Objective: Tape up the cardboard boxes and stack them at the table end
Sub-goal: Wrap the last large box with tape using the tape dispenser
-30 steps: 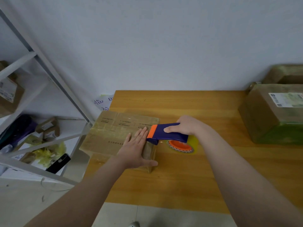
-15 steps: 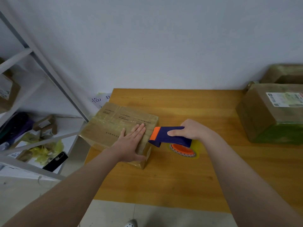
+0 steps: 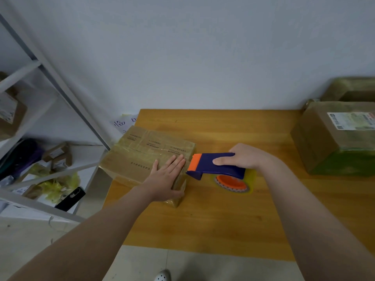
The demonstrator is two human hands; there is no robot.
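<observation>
Shoe: a pale toe on the tiled floor, just in front of the table's near edge.
Table: a wooden top whose far edge meets the wall; both forearms reach in over its near edge.
Left hand: it lies flat on the near right part of the small box's top. The fingers are straight and close together, pointing away, and the thumb stretches along the box's near right corner. It presses and grips nothing.
Tape dispenser: a blue body with an orange front plate. It is held just to the right of the small box, the orange end near the left fingertips; whether it touches the box cannot be told.
Tape roll: it has an orange core and hangs under the dispenser, low over the table.
Right hand: it is wrapped round the dispenser's blue handle, forefinger laid along the side.
Small cardboard box: glossy with clear tape, printed lines on top. It sits at the table's left edge, its left corner out past that edge, under the left hand and left of the right hand.
Large cardboard box: at the table's right edge, well apart from both hands, with a shipping label on top.
Second box: behind the large one, by the wall.
Metal shelving: stands left of the table and holds small cartons and a black phone.
</observation>
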